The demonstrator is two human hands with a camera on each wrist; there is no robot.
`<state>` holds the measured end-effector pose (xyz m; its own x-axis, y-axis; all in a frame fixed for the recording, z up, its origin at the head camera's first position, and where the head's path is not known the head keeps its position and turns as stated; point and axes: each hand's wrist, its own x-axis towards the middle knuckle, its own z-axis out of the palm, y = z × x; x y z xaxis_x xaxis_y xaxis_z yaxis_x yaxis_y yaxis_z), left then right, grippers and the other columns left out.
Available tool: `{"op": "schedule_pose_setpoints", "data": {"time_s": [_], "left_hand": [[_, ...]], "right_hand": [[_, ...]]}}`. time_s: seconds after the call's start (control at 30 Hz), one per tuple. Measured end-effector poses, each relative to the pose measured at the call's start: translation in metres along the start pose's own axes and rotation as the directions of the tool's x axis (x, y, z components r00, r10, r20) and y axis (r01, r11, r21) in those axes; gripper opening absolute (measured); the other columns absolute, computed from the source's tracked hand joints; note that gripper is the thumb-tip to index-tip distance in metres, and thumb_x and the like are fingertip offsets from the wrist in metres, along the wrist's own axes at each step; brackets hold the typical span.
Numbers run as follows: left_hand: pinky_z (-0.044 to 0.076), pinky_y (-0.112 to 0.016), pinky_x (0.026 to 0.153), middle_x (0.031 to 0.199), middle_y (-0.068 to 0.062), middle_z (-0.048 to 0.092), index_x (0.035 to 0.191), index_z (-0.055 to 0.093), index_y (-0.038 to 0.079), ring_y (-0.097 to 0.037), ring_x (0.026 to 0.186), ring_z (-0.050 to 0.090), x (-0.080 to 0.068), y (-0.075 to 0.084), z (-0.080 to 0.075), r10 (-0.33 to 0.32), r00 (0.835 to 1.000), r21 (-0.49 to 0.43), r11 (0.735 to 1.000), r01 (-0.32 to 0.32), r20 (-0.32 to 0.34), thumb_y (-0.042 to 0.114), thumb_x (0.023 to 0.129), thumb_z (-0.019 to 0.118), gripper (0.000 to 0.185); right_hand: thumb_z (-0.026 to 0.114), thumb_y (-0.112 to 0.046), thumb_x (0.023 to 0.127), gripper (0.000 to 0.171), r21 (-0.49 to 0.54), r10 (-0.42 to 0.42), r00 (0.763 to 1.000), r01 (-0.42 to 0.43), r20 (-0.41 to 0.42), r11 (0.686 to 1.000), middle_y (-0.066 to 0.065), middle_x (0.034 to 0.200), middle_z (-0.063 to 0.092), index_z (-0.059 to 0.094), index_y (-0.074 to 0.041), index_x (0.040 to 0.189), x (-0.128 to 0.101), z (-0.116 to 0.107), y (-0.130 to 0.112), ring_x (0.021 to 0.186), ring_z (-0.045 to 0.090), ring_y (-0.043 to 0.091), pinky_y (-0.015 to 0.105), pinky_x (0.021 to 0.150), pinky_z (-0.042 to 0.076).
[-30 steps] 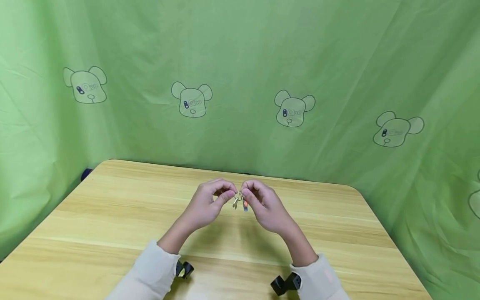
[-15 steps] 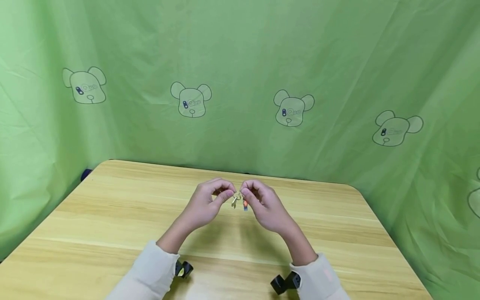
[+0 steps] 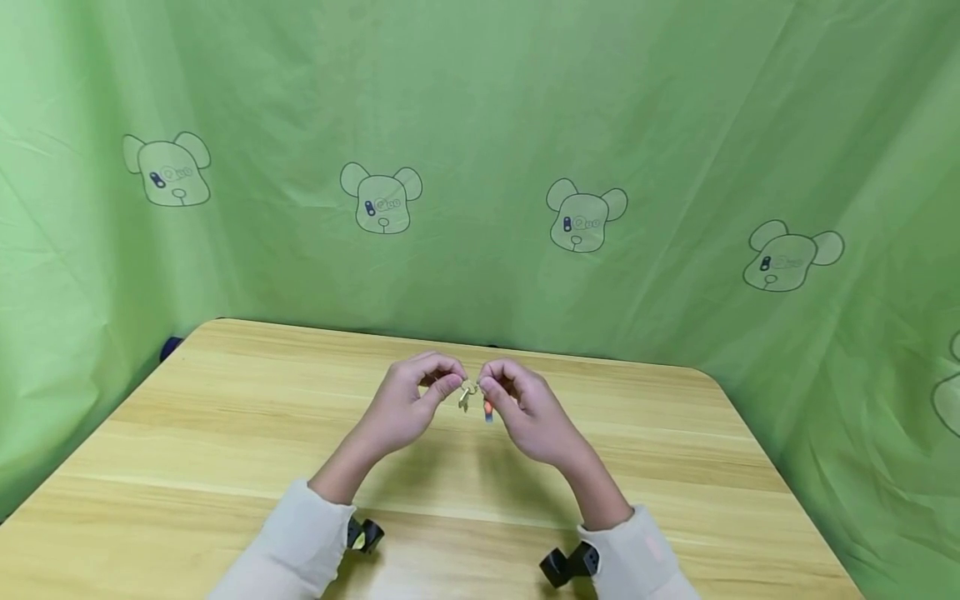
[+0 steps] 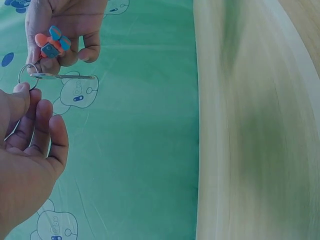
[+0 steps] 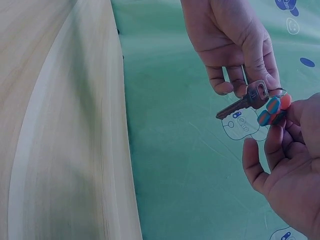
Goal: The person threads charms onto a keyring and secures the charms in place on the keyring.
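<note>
Both hands hover over a wooden table, fingertips nearly meeting. My left hand pinches a thin metal key ring at the head of a brass key, which sticks out sideways. My right hand pinches the orange and blue charm that hangs on the same ring. In the left wrist view the charm sits in the right hand's fingers above the key. In the head view the key and charm are small between the two hands.
A green cloth printed with bear faces hangs behind and to both sides of the table. Its rounded far corners meet the cloth. Black wrist cameras sit on the pale sleeves near the front edge.
Both hands have shifted slightly up and left. The key has swung up from hanging down toward a more level pose at the left fingertips.
</note>
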<state>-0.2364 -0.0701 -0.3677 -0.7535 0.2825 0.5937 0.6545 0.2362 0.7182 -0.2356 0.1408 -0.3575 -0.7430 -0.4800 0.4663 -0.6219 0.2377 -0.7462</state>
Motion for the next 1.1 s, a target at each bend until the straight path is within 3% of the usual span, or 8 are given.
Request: {"op": "schedule_pose_setpoints", "data": {"time_s": [0.3, 0.5, 0.7, 0.87, 1.0, 1.1], "left_hand": [[0.056, -0.038, 0.085, 0.099, -0.009, 0.072, 0.103, 0.072, 0.004, -0.016, 0.09, 0.065, 0.001, -0.0015, -0.0037, -0.017, 1.0, -0.011, 1.0, 0.017, -0.011, 0.012, 0.101, 0.063, 0.012], [0.056, -0.038, 0.085, 0.098, -0.009, 0.072, 0.103, 0.071, 0.006, -0.015, 0.089, 0.065, 0.001, -0.0014, -0.0041, -0.031, 0.999, -0.015, 0.999, 0.031, -0.014, 0.013, 0.101, 0.063, 0.011], [0.057, -0.037, 0.084, 0.097, -0.001, 0.072, 0.104, 0.071, 0.007, -0.015, 0.088, 0.065, -0.0001, 0.0009, -0.0024, -0.06, 0.998, -0.027, 0.998, 0.059, -0.02, 0.013, 0.102, 0.063, 0.01], [0.057, -0.037, 0.082, 0.097, -0.005, 0.072, 0.106, 0.07, 0.006, -0.016, 0.086, 0.065, -0.0008, 0.0007, -0.0011, -0.074, 0.997, -0.04, 0.996, 0.074, -0.019, 0.013, 0.103, 0.063, 0.01], [0.057, -0.033, 0.079, 0.096, -0.005, 0.072, 0.107, 0.07, 0.003, -0.014, 0.084, 0.065, -0.0004, -0.0016, 0.0008, -0.061, 0.998, -0.01, 0.998, 0.061, -0.023, 0.012, 0.103, 0.064, 0.012], [0.058, -0.029, 0.077, 0.093, -0.001, 0.072, 0.106, 0.071, 0.003, -0.011, 0.082, 0.066, 0.0005, -0.0027, 0.0025, -0.012, 0.999, 0.057, 0.998, 0.014, -0.03, 0.011, 0.101, 0.066, 0.01]], "right_hand": [[0.057, -0.009, 0.105, 0.005, -0.033, -0.006, 1.0, 0.006, -0.009, 0.999, 0.002, 0.083, 0.061, 0.062, -0.008, 0.104, 0.0006, 0.0008, -0.0008, 0.075, 0.062, 0.019, 0.03, 0.071, 0.051], [0.062, -0.006, 0.102, 0.009, -0.067, -0.007, 1.0, 0.005, -0.025, 0.998, 0.0, 0.085, 0.065, 0.067, -0.003, 0.109, 0.0007, 0.0018, -0.0014, 0.076, 0.066, 0.015, 0.036, 0.075, 0.055], [0.065, -0.005, 0.1, 0.006, -0.121, -0.061, 0.997, 0.055, -0.046, 0.991, -0.002, 0.084, 0.065, 0.068, -0.002, 0.104, 0.0002, 0.0029, -0.0002, 0.076, 0.066, 0.012, 0.029, 0.069, 0.056], [0.065, -0.004, 0.1, 0.004, -0.218, -0.127, 0.988, 0.106, -0.083, 0.97, -0.006, 0.083, 0.064, 0.069, -0.005, 0.102, -0.0003, 0.004, 0.0031, 0.077, 0.062, 0.011, 0.027, 0.066, 0.053], [0.065, -0.005, 0.099, 0.004, -0.262, -0.144, 0.984, 0.112, -0.107, 0.958, -0.007, 0.083, 0.064, 0.068, -0.007, 0.1, 0.0, 0.0045, 0.0049, 0.076, 0.059, 0.01, 0.026, 0.064, 0.051], [0.065, -0.004, 0.099, 0.005, -0.275, -0.145, 0.982, 0.108, -0.118, 0.955, -0.006, 0.083, 0.063, 0.068, -0.007, 0.099, 0.0004, 0.0044, 0.0058, 0.075, 0.06, 0.01, 0.025, 0.062, 0.051]]}}
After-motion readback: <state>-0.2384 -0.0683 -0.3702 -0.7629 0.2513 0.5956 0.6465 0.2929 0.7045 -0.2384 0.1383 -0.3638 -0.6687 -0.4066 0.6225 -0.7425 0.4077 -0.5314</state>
